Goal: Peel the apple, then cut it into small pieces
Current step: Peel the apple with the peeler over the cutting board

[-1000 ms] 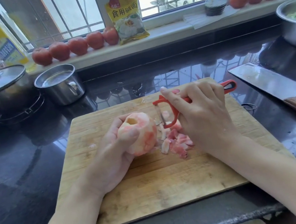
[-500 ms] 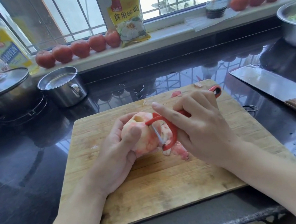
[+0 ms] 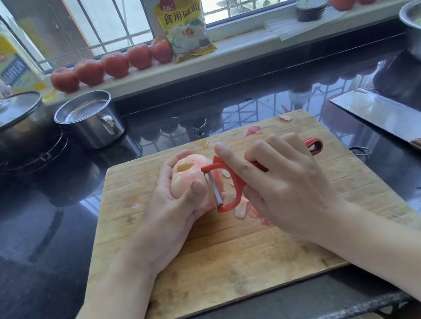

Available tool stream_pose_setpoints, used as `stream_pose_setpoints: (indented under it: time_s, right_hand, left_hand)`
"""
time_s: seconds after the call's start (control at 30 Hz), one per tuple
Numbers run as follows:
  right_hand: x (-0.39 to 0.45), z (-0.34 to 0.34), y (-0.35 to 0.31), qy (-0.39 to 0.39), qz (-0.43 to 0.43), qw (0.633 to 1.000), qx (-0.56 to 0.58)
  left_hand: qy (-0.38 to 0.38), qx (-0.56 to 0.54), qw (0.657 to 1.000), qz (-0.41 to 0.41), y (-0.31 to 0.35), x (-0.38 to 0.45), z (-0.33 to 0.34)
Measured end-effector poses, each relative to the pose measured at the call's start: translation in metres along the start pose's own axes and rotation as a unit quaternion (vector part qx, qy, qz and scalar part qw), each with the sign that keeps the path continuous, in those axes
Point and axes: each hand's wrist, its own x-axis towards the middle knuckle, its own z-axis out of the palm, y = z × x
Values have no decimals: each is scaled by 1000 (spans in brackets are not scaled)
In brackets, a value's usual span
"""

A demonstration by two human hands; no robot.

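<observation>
The left hand (image 3: 166, 216) is cupping a mostly peeled apple (image 3: 190, 179) over the wooden cutting board (image 3: 248, 263), thumb pressing its near side. The right hand (image 3: 282, 186) is gripping the handle of a red peeler (image 3: 224, 184), index finger lying straight along its top, the blade resting against the apple's right side. Pink peel scraps (image 3: 248, 211) are lying on the board just beside the right hand. On the dark desk (image 3: 37, 242) a cleaver (image 3: 390, 117) is lying to the right. On the far windowsill (image 3: 240, 44), among tomatoes (image 3: 114, 64), a yellow packet (image 3: 185, 22) is showing the characters 食用碱面; the oil bottle's (image 3: 1, 49) label is too blurred to read.
</observation>
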Motion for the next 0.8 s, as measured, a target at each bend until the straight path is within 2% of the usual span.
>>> stream_pose_setpoints:
  time_s: [0.17,0.3,0.5,0.6,0.7,0.8]
  right_hand:
    - [0,1,-1,-7,0,1000,-1]
    - [-1,1,-2,-6,1,1000,-6]
    - [0,0,-3,-34,33,999,13]
    - [1,1,3,-45,121,992,12]
    - [1,-2,12,-23,194,981,9]
    - [1,-3,9,-30,168,985,33]
  left_hand:
    - [9,69,997,20,-4,0,0]
    - [12,84,996,20,-6,0,-1]
    - [-12,-1,1000,-6,-3,1,-3]
    - [6,-45,999,-21,-1,2,-5]
    - [20,-62,998,-26,2,2,-2]
    - [38,-56,997,-27,2,2,0]
